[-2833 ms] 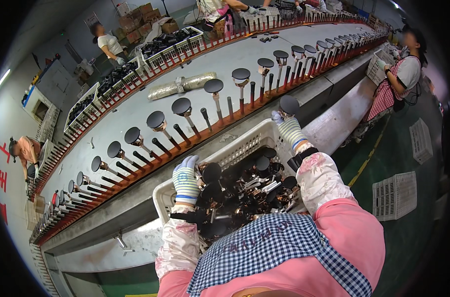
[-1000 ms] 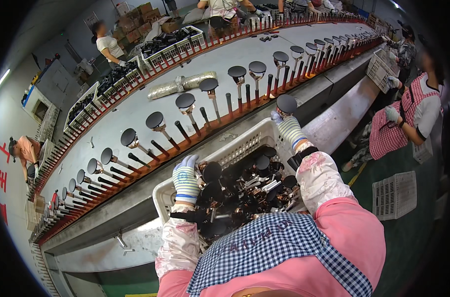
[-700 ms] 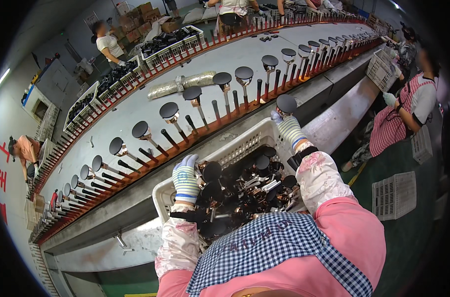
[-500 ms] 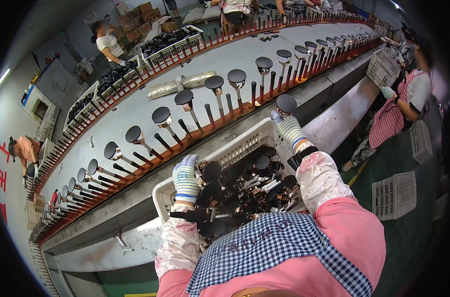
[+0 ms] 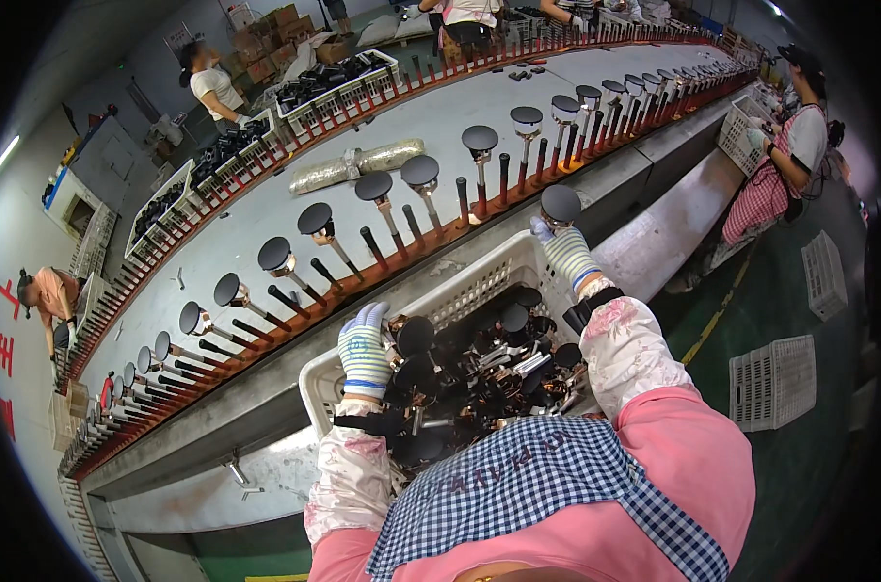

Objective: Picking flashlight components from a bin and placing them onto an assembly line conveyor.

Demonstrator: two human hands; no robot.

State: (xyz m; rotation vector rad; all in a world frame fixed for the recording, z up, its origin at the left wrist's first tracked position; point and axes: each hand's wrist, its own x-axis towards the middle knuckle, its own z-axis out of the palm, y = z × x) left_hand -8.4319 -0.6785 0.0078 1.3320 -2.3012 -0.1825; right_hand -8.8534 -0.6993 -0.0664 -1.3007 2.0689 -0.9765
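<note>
My right hand (image 5: 568, 250), in a striped knit glove, grips a metal part topped by a round black disc (image 5: 560, 204) above the far right corner of the white plastic crate (image 5: 484, 283). Most of its metal lower end is hidden by the glove. Across the crate's far left rim lies my gloved left hand (image 5: 363, 354), its fingers together and bent over the edge. A black disc-topped part (image 5: 416, 335) sits right beside those fingers. Below, the crate holds a jumble of similar parts (image 5: 503, 364) with black discs and shiny metal ends.
Beyond the crate runs a curved line of upright pegs (image 5: 463, 204), many bearing black disc-topped parts. A wrapped roll (image 5: 358, 165) lies on the grey table (image 5: 266, 213). Another worker (image 5: 784, 145) stands at right by a white crate (image 5: 748, 134). An upturned crate (image 5: 772, 383) rests on the floor.
The row of pegs and disc-topped parts has shifted toward the left. At right the other worker has moved back, hands now over the white crate. My hands look the same.
</note>
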